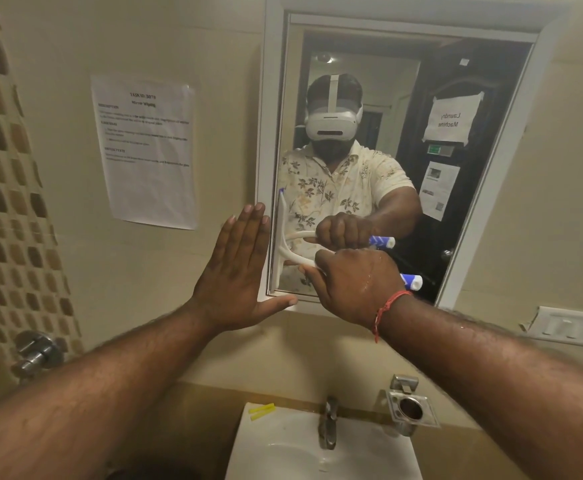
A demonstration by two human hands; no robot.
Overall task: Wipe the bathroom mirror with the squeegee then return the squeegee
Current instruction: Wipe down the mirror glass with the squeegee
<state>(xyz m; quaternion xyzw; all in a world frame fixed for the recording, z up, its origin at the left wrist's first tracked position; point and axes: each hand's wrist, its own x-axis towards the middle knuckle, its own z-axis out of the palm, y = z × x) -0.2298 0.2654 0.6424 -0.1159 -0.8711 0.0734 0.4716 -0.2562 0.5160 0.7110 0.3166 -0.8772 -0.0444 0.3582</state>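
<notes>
The white-framed bathroom mirror [404, 109] hangs on the beige wall above the sink. My right hand [356, 285] grips the handle of a white squeegee [285, 251] with a blue-and-white handle end. Its blade stands vertical against the glass along the mirror's lower left edge. My left hand [238, 271] is flat and open, fingers together, pressed against the wall and the mirror's left frame, thumb on the bottom frame. The glass reflects a person wearing a white headset, the hand and the squeegee.
A white sink [283, 445] with a metal tap [330, 424] sits below, two yellow pieces [261, 411] on its back rim. A metal holder [411, 410] is fixed at right, a switch plate [567, 327] further right, a paper sheet [148, 150] and metal valve [37, 353] at left.
</notes>
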